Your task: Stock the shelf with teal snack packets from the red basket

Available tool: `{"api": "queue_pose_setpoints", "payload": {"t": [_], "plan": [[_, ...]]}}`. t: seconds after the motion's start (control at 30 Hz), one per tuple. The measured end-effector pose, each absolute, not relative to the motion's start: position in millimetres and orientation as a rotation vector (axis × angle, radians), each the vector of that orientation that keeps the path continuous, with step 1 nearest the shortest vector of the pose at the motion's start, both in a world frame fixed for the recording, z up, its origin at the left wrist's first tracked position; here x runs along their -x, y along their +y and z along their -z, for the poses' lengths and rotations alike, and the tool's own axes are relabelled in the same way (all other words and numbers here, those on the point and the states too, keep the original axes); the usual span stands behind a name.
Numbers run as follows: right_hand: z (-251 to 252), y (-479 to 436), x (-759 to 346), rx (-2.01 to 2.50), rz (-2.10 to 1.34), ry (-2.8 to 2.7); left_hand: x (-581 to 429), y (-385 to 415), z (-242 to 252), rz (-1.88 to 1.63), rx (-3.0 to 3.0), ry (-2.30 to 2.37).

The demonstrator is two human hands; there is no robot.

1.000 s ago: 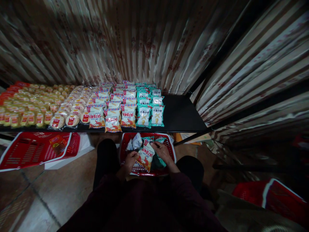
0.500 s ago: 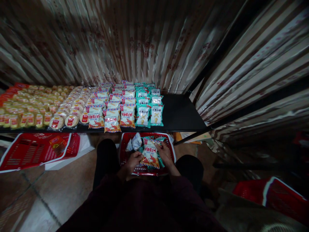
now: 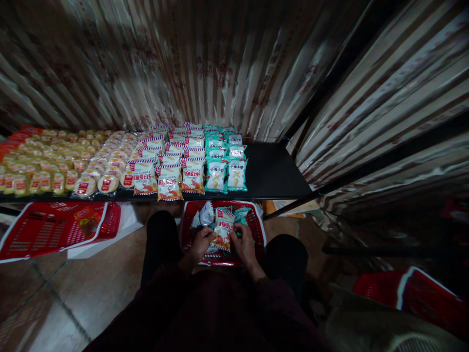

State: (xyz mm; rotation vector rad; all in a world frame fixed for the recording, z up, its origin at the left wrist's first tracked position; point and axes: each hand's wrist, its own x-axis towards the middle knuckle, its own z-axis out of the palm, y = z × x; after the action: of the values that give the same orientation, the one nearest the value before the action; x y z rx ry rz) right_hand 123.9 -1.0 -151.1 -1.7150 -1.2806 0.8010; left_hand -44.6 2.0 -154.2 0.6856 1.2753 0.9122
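Observation:
Over the red basket [image 3: 261, 234] between my knees, I hold a white-and-orange snack bag [image 3: 224, 226] with striped ends and red lettering. My left hand [image 3: 201, 243] pinches its lower left edge. At its right edge, the thumb and fingers of my right hand [image 3: 245, 244] are closed on it. Behind it in the basket lie green snack bags [image 3: 242, 214] and a pale blue-white packet [image 3: 207, 213]. The basket's bottom is mostly hidden by bags and hands.
A black shelf [image 3: 273, 171] stands ahead, carrying rows of shrimp snack bags [image 3: 192, 178], green bags [image 3: 237, 176], round wrapped crackers [image 3: 108, 183] and yellow packs [image 3: 36, 181]. Another red basket [image 3: 47, 230] is at left, a third [image 3: 428, 298] at right. A striped curtain [image 3: 205, 63] hangs behind.
The snack bag has turned more upright and shifted slightly left in my hands. My right hand has slid down from its upper corner to its right edge.

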Motion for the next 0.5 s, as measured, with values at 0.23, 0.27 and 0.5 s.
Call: {"api": "queue_pose_setpoints", "payload": {"t": [0.23,0.27,0.5], "plan": [[150,-11,-118,1.712,-1.114,-1.112,33,1,136,-0.924,-0.912,1.252],[148,-11,-119,1.696,-1.183,-1.06,31,0,133,-0.912,-0.963,1.239],[147,-16,-126,1.534,-1.43,-0.849,21,-11,125,-0.874,-1.093,1.126]]}}
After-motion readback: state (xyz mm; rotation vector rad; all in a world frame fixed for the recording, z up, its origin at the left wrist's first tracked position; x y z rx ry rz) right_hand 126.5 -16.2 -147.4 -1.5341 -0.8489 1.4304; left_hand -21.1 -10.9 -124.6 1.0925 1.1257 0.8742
